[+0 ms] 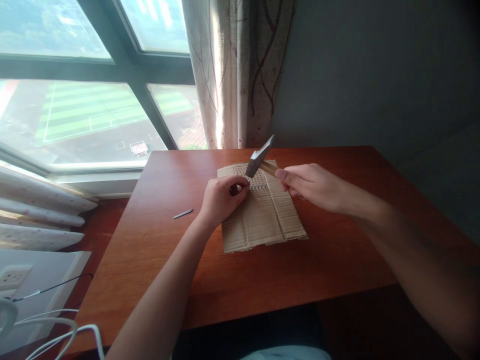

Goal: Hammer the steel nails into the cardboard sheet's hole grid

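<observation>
My right hand (305, 185) is wrapped round the wooden handle of a hammer (258, 159), whose metal head is raised just above the fingertips of my left hand. My left hand (224, 197) is closed in a pinch, thumb against fingers; whatever it pinches is too small to make out. Beneath both hands lies a piece of corrugated cardboard (262, 217). Toward its far end is a patch of small dark holes or dots in rows (258, 179), partly hidden by the hammer and my left fingers.
A thin metal rod-like piece (183, 214) lies on the reddish wooden table (157, 265), left of my left hand. Beyond the table stand a window (112, 65), a curtain (225, 75) and a dark wall. White cables (71, 330) hang by the near left corner.
</observation>
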Tool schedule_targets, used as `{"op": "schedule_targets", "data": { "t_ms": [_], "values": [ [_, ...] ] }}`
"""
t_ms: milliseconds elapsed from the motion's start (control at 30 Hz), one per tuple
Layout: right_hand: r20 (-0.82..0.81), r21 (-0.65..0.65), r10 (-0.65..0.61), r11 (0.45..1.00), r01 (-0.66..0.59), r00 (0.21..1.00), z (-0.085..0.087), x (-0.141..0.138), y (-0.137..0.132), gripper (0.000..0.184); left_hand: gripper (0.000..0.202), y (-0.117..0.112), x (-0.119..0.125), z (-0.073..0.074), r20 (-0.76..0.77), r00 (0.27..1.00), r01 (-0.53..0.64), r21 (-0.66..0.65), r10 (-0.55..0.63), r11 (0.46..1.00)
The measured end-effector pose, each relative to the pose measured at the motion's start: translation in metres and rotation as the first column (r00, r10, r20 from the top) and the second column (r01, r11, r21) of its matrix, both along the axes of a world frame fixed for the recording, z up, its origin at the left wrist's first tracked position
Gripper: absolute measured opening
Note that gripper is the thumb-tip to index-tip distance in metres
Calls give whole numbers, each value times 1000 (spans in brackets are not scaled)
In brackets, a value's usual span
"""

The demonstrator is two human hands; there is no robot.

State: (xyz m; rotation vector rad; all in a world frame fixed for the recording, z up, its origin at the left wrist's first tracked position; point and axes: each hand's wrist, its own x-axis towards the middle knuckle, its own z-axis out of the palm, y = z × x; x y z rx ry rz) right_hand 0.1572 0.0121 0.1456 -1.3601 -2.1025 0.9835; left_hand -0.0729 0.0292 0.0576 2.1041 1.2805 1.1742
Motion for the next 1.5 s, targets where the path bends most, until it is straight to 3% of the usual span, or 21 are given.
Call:
{"op": "schedule_targets", "data": {
  "t_ms": [267, 500, 1067, 1500],
  "values": [
    [141, -104, 22, 995, -7, 990, -2, -1, -4, 59, 10, 0, -6, 3, -59, 998, 18, -62, -22, 998],
    [106, -89, 10, 996, -1, 994, -3, 1, -4, 58, 19, 1, -13, 2, -278, 960, 62, 109, -29, 992],
    [144, -104, 11, 995, 4, 990, -13, -4, -3, 59, 20, 5, -14, -6, -209, 976, 90, 137, -60, 986],
    [185, -90, -2, 996, 19, 983, -17, -6, -7, 57, 19, 5, -13, -5, -202, 978, 79, 122, -53, 989]
  ]
}}
